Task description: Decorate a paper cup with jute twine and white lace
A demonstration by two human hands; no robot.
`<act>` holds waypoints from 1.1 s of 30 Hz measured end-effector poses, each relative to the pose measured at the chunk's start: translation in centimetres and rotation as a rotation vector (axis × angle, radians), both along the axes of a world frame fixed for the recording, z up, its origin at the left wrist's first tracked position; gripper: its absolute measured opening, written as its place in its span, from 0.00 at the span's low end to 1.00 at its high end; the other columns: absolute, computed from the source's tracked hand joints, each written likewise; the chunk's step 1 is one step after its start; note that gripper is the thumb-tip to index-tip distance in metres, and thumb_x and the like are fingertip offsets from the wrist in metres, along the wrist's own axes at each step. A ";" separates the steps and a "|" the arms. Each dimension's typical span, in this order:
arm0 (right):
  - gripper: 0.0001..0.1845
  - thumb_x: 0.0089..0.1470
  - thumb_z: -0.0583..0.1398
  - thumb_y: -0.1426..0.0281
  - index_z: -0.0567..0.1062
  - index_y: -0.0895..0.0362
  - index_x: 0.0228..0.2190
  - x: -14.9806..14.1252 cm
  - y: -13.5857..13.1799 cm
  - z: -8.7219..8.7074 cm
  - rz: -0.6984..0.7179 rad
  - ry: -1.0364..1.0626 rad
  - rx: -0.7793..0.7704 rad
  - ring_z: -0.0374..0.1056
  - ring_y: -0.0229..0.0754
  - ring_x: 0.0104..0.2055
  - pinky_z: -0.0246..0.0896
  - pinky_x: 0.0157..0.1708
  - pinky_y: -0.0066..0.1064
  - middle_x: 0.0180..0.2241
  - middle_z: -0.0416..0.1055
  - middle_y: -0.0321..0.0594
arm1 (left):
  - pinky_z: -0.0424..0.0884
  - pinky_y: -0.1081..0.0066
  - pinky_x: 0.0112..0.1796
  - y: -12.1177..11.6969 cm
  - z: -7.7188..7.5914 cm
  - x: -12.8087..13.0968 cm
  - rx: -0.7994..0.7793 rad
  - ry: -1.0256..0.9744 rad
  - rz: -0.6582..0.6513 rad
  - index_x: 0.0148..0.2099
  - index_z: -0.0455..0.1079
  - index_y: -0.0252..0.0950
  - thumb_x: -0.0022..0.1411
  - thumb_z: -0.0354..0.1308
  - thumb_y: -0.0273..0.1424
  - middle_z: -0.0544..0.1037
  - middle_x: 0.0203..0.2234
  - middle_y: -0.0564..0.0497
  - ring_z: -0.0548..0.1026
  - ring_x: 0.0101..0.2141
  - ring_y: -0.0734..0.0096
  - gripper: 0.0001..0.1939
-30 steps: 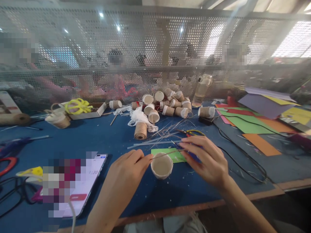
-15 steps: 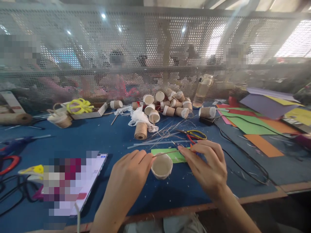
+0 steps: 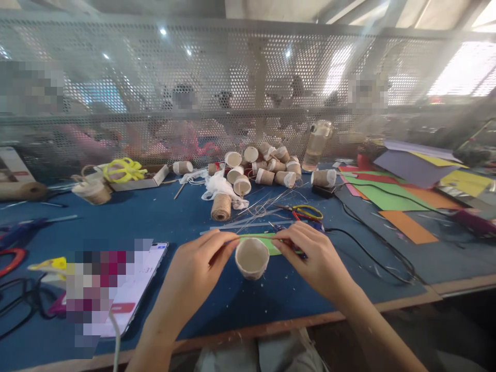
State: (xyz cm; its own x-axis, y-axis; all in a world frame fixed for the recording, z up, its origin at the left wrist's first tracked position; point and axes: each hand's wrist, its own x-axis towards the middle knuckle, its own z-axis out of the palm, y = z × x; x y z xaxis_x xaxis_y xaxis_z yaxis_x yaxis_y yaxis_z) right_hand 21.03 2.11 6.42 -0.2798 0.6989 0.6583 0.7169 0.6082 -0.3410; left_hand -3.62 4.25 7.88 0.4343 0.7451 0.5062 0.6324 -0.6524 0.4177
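My left hand [image 3: 201,266] pinches one end of a thin brown cord [image 3: 253,237], and the fingers of my right hand [image 3: 310,253] are closed on its other end. The cord stretches almost level over the far rim of a small pale cup [image 3: 251,266], which stands upright on the blue table between my hands. Beneath the cord lies a piece of green paper [image 3: 276,249], partly covered by the cup and my right hand. Just beyond my right hand is a blue tool [image 3: 318,227] with a black cable, mostly hidden.
Several twine-wrapped cups [image 3: 265,176] are heaped at the back beside a water bottle [image 3: 315,147]. A twine spool [image 3: 221,207] and yellow-handled pliers [image 3: 306,212] lie nearer. Coloured paper [image 3: 395,191] and cables are right; a phone [image 3: 139,289] lies left.
My right hand has moved left and nearer the cup, its fingers now at the cord's end. My hands are closer together, with the cord more level between them. The view has shifted slightly.
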 end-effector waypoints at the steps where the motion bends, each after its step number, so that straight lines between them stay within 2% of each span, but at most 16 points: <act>1: 0.07 0.66 0.58 0.72 0.77 0.57 0.36 0.1 0.1 0.2 0.000 -0.019 -0.025 0.71 0.43 0.33 0.67 0.35 0.34 0.30 0.76 0.39 | 0.70 0.72 0.39 0.1 0.1 -0.1 -0.001 0.024 -0.008 0.46 0.74 0.41 0.73 0.54 0.32 0.81 0.38 0.54 0.79 0.37 0.71 0.07; 5: 0.08 0.67 0.58 0.71 0.78 0.55 0.41 0.5 0.8 0.6 0.005 -0.071 -0.104 0.75 0.44 0.38 0.68 0.40 0.35 0.36 0.81 0.40 | 0.70 0.68 0.38 0.2 0.3 -0.1 0.084 0.135 0.003 0.48 0.73 0.40 0.75 0.51 0.34 0.82 0.39 0.53 0.80 0.37 0.66 0.10; 8: 0.07 0.66 0.60 0.70 0.79 0.54 0.42 0.4 1.1 1.1 0.026 -0.039 -0.132 0.77 0.42 0.38 0.67 0.39 0.31 0.39 0.82 0.39 | 0.70 0.68 0.38 0.1 0.6 0.0 0.126 0.168 0.016 0.49 0.73 0.40 0.74 0.51 0.34 0.82 0.39 0.52 0.81 0.37 0.65 0.10; 13: 0.11 0.67 0.59 0.66 0.77 0.56 0.33 0.1 1.4 1.8 0.097 -0.141 -0.147 0.73 0.39 0.30 0.60 0.31 0.28 0.29 0.78 0.36 | 0.70 0.67 0.35 0.1 0.8 0.4 0.089 0.208 0.007 0.47 0.73 0.39 0.74 0.51 0.32 0.79 0.35 0.53 0.79 0.33 0.65 0.09; 19: 0.13 0.68 0.58 0.65 0.77 0.57 0.33 -0.4 2.3 1.5 0.099 -0.188 -0.109 0.74 0.39 0.30 0.59 0.31 0.28 0.30 0.78 0.37 | 0.67 0.65 0.29 0.1 1.4 1.3 0.136 0.341 0.092 0.47 0.72 0.40 0.72 0.55 0.30 0.79 0.34 0.53 0.80 0.29 0.62 0.06; 23: 0.13 0.68 0.58 0.67 0.78 0.57 0.33 -0.8 2.9 0.9 0.086 -0.224 -0.052 0.75 0.40 0.32 0.59 0.32 0.29 0.30 0.79 0.38 | 0.62 0.65 0.26 0.2 1.7 2.2 0.154 0.478 0.131 0.40 0.71 0.40 0.70 0.54 0.24 0.77 0.30 0.53 0.79 0.26 0.60 0.07; 27: 0.10 0.67 0.58 0.70 0.79 0.56 0.35 -0.8 2.9 0.5 0.086 -0.160 -0.050 0.77 0.41 0.34 0.59 0.33 0.29 0.33 0.82 0.38 | 0.57 0.65 0.24 0.3 1.7 2.4 0.156 0.472 0.107 0.35 0.68 0.41 0.70 0.52 0.24 0.76 0.27 0.54 0.77 0.23 0.60 0.10; 30: 0.11 0.68 0.57 0.69 0.78 0.56 0.36 -0.8 2.8 0.3 0.118 -0.105 -0.080 0.75 0.38 0.30 0.56 0.30 0.28 0.31 0.81 0.36 | 0.57 0.64 0.24 0.1 2.3 2.6 0.103 0.447 0.093 0.35 0.68 0.41 0.72 0.51 0.27 0.76 0.27 0.55 0.77 0.23 0.60 0.11; 33: 0.12 0.68 0.55 0.68 0.77 0.57 0.34 -0.8 2.7 0.2 0.095 -0.075 -0.097 0.70 0.37 0.25 0.52 0.27 0.28 0.26 0.77 0.36 | 0.58 0.64 0.25 -0.3 3.5 3.4 0.017 0.482 0.168 0.37 0.68 0.41 0.72 0.49 0.27 0.77 0.29 0.54 0.79 0.25 0.59 0.11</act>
State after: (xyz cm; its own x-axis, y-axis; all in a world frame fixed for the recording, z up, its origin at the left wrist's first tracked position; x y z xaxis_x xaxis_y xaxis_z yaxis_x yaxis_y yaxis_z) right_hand 20.23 4.80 6.60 -0.3934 0.7263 0.5637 0.6832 0.6412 -0.3494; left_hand -0.18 3.91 11.40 0.4966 0.8179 0.2905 0.8471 -0.5297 0.0432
